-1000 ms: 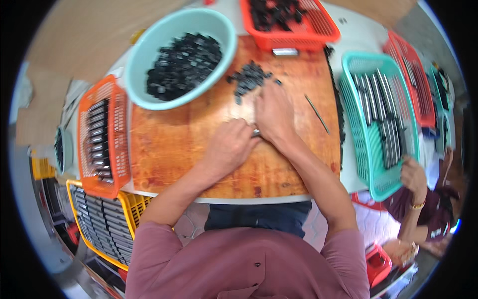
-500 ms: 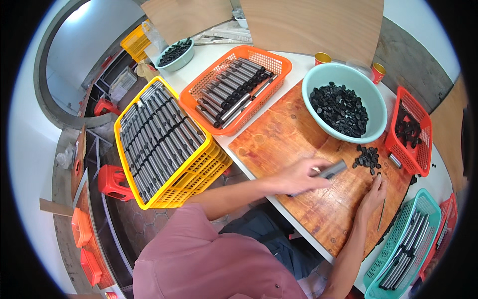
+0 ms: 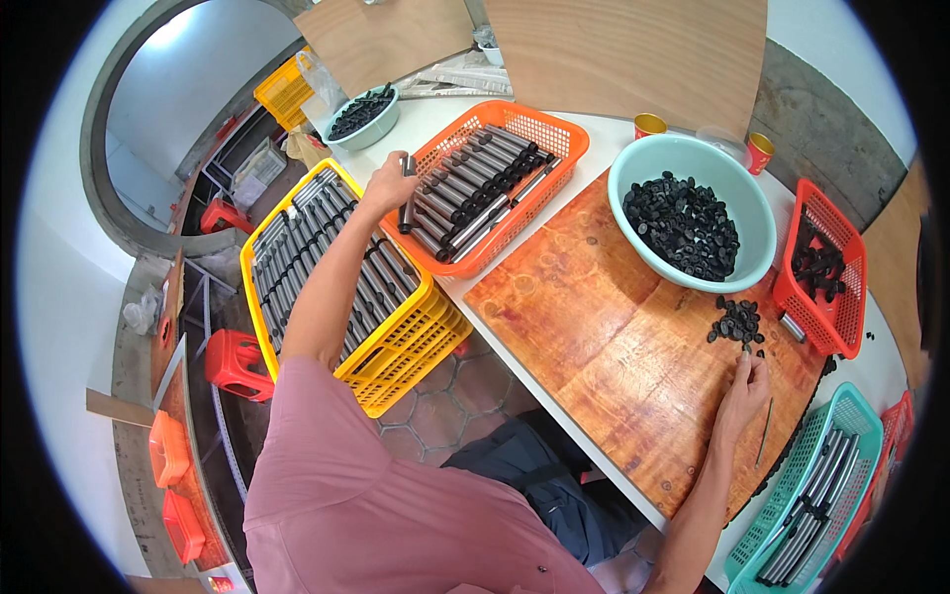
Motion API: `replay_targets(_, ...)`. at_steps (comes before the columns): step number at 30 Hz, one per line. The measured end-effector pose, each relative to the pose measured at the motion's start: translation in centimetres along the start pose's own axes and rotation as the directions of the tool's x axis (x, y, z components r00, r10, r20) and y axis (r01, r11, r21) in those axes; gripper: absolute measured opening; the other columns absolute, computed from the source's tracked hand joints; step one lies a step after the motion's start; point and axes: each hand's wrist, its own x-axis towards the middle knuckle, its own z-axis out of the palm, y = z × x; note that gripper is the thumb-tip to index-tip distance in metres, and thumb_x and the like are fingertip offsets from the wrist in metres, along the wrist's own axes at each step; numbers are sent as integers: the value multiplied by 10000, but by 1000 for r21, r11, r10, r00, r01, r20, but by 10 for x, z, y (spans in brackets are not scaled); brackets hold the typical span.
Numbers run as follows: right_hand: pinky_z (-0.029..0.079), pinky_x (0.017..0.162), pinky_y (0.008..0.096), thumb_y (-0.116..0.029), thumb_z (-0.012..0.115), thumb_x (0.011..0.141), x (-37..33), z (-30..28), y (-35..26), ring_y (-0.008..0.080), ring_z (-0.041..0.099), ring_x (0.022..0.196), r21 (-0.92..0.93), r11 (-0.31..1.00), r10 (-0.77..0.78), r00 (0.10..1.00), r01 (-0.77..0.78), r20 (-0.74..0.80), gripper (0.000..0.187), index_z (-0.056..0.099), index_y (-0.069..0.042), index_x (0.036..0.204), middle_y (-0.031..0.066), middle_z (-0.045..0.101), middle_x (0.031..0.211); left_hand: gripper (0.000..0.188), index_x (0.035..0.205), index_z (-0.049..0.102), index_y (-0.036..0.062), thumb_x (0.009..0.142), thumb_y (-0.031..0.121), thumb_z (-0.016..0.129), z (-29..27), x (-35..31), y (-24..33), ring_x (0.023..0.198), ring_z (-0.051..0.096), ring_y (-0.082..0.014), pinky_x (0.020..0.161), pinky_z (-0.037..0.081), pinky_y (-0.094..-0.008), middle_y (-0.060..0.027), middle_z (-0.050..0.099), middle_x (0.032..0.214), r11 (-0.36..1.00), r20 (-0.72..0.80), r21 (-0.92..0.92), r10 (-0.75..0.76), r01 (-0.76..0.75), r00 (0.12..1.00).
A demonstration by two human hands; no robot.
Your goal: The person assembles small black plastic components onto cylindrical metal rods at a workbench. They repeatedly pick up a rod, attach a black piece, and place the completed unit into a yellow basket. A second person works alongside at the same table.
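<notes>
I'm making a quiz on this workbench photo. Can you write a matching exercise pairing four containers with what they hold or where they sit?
Things:
1. orange basket
2. yellow crate
3. large teal bowl
4. red basket

Descriptions:
A. small black caps, right of the bowl
B. rows of tubes, below the table's edge
C. heap of black caps, on the table
D. dark tubes; left hand holds one over it

Pairs: 1-D, 2-B, 3-C, 4-A

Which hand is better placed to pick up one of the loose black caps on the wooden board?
Right. The right hand rests just below the loose black caps, while the left hand holds a dark tube over the orange basket.
</notes>
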Motion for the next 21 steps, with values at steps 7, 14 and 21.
replay_targets(7, 399, 678, 285, -192, 609, 1020, 2, -3, -1, 111, 460, 723, -119, 992, -41, 999, 43, 13, 260, 590, 1, 846, 14, 488, 763, 466, 1229, 523, -132, 845, 101, 646, 22, 4, 21, 754, 757, -371, 591, 646, -414, -302, 710, 1004, 941, 162, -150, -278, 302, 947)
replay_targets(14, 419, 682, 312, -166, 615, 1005, -3, 1, -16, 141, 487, 720, -154, 984, -86, 995, 92, 48, 231, 607, 22, 871, 42, 533, 779, 326, 1134, 651, -138, 864, 39, 605, 49, 17, -14, 734, 769, -347, 569, 647, -391, -266, 729, 1037, 906, 266, -198, -318, 374, 910)
replay_targets(21, 425, 684, 329, -157, 623, 998, -2, -2, -18, 156, 493, 722, -187, 978, -78, 994, 91, 75, 222, 607, 26, 872, 70, 536, 770, 355, 1184, 657, -101, 876, 69, 610, 40, 19, -2, 755, 771, -344, 626, 640, -384, -273, 729, 1065, 905, 251, -181, -337, 386, 908)
